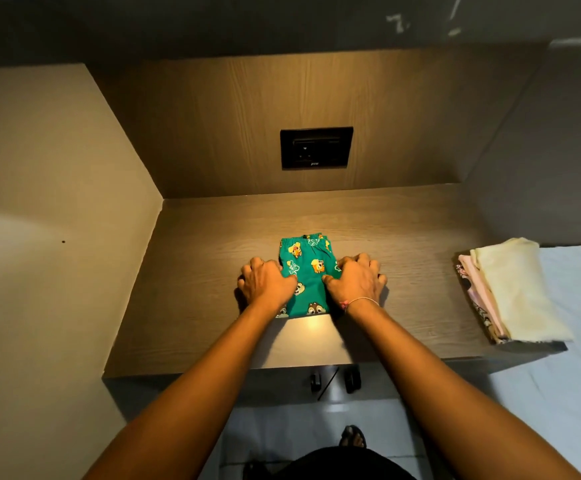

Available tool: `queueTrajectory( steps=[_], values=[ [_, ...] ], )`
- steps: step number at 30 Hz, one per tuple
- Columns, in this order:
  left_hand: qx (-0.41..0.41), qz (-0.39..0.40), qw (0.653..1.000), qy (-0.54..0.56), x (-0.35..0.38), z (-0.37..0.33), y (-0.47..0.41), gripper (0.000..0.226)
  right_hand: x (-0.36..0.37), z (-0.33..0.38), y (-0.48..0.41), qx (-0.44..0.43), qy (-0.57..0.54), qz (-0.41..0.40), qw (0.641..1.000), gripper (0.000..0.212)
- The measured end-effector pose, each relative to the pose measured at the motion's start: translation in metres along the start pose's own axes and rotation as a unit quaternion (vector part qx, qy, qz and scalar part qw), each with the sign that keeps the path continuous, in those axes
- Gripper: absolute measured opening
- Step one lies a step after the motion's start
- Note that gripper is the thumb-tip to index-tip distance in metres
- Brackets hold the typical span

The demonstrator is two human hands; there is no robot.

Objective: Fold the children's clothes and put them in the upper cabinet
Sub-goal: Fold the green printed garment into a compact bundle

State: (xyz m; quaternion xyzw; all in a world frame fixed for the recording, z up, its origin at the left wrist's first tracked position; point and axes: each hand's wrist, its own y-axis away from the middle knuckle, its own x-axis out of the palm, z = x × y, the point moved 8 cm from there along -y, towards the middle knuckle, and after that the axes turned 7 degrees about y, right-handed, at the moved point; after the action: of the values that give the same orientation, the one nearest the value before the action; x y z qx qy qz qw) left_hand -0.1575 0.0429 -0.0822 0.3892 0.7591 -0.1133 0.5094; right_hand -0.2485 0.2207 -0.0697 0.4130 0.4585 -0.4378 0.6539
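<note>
A folded pair of green children's shorts with cartoon prints lies in the middle of the wooden desk. My left hand grips its left edge, fingers curled around the fabric. At the right edge my right hand does the same, with a thin bracelet on the wrist. The waistband end points away from me. A stack of folded clothes, pale yellow on top and pink prints below, sits at the desk's right end.
A black wall socket is set in the wooden back panel. A beige wall closes the left side. A bed with a light sheet adjoins the desk on the right. Dark cabinet underside hangs overhead.
</note>
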Motion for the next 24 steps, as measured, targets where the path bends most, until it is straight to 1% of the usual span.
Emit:
queueTrajectory(
  steps=[3, 4, 5, 6, 8, 11, 13, 16, 19, 22, 24],
  values=[
    [-0.031, 0.016, 0.997, 0.063, 0.002, -0.003, -0.004, 0.032, 0.002, 0.002, 0.004, 0.014, -0.05, -0.011, 0.999, 0.029],
    [-0.036, 0.015, 0.994, 0.104, 0.001, -0.003, -0.003, 0.028, 0.002, 0.002, 0.007, 0.016, -0.099, -0.014, 0.995, 0.02],
    [-0.034, 0.016, 0.987, 0.157, -0.001, -0.003, -0.002, 0.025, 0.003, 0.002, 0.009, 0.017, -0.174, -0.006, 0.985, 0.016],
    [-0.023, 0.02, 0.975, 0.218, -0.003, -0.005, 0.0, 0.025, 0.004, 0.003, 0.012, 0.015, -0.257, 0.009, 0.966, 0.02],
    [0.016, 0.041, 0.942, 0.333, -0.008, -0.011, 0.006, 0.036, 0.003, 0.004, 0.018, 0.014, -0.394, 0.041, 0.918, 0.029],
    [0.057, 0.092, 0.894, 0.435, -0.016, -0.022, 0.022, 0.045, -0.006, 0.002, 0.03, 0.006, -0.49, 0.052, 0.87, 0.041],
    [0.071, 0.133, 0.859, 0.489, -0.018, -0.029, 0.035, 0.047, -0.011, -0.008, 0.038, 0.022, -0.533, 0.063, 0.844, 0.047],
    [0.076, 0.197, 0.796, 0.567, -0.018, -0.043, 0.057, 0.052, -0.022, -0.035, 0.053, 0.064, -0.583, 0.074, 0.807, 0.055],
    [0.081, 0.246, 0.745, 0.614, -0.011, -0.064, 0.083, 0.059, -0.037, -0.067, 0.066, 0.071, -0.606, 0.066, 0.79, 0.061],
    [0.097, 0.258, 0.73, 0.625, 0.002, -0.094, 0.107, 0.064, -0.061, -0.102, 0.074, 0.058, -0.613, 0.049, 0.786, 0.066],
    [0.108, 0.258, 0.725, 0.63, 0.014, -0.122, 0.121, 0.066, -0.083, -0.131, 0.076, 0.043, -0.597, 0.023, 0.801, 0.065]
  ],
)
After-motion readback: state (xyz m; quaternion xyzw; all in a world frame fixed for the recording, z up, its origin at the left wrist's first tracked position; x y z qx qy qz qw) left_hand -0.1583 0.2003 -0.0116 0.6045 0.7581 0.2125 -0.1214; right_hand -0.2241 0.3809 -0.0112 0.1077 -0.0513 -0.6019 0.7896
